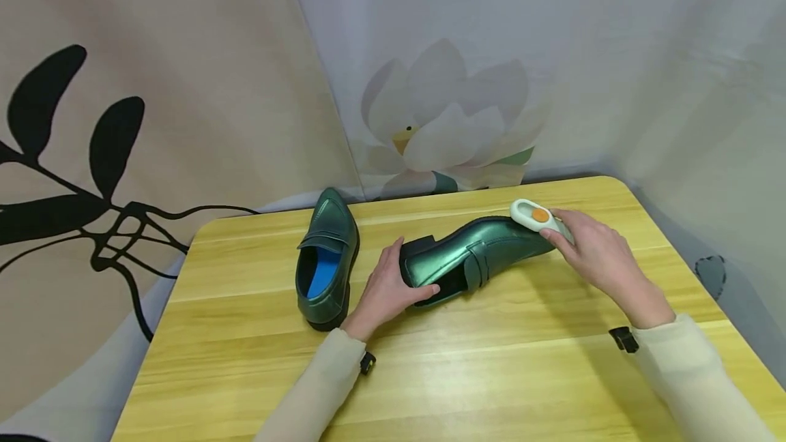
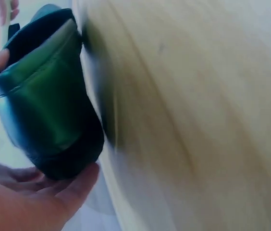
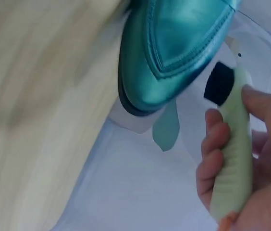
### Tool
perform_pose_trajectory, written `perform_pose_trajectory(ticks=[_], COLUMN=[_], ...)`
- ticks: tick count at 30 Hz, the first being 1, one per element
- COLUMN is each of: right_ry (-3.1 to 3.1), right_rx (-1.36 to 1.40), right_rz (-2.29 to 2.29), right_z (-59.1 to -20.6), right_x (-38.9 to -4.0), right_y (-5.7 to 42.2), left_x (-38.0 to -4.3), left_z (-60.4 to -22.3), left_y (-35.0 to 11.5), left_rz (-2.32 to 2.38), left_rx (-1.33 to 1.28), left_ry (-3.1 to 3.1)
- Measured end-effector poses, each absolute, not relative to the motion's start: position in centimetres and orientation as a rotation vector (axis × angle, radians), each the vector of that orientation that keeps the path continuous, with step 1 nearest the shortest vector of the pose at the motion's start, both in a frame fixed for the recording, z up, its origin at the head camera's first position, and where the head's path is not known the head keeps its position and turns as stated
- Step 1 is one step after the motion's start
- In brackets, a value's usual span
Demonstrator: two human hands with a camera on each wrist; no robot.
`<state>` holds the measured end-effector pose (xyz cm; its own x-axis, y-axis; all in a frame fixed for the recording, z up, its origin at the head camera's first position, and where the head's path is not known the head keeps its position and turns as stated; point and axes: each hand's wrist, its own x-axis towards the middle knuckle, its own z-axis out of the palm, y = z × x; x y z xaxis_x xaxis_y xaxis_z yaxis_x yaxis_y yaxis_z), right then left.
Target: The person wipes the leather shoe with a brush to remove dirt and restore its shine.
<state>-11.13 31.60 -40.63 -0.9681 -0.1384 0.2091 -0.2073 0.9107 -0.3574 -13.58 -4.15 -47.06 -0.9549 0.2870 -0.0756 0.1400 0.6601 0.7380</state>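
My left hand grips the heel end of a metallic green loafer. The loafer is tipped on its side, with its opening facing me and its toe to the right. In the left wrist view, the thumb is at the opening's rim and fingers lie under the heel. My right hand holds a pale shoe brush with an orange button, overlapping the toe's far side in the head view. Dark bristles face the toe in the right wrist view, with a small gap showing between them.
A matching green loafer with a blue insole stands upright left of my left hand, its toe pointing away. Both shoes are over a light wooden table. A patterned curtain hangs behind the table's far edge.
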Motion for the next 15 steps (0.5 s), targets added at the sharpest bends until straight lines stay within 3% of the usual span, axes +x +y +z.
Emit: perform_pose_trajectory(ticks=[15], right_ry=[-2.779], right_rx=[0.075], right_rz=[0.638], right_z=[-41.7], right_x=[-10.8], right_y=[29.6], left_x=[-14.6], left_z=[-48.1], left_y=[-1.6], left_rz=[1.173], left_rx=[0.584], left_ry=[2.941])
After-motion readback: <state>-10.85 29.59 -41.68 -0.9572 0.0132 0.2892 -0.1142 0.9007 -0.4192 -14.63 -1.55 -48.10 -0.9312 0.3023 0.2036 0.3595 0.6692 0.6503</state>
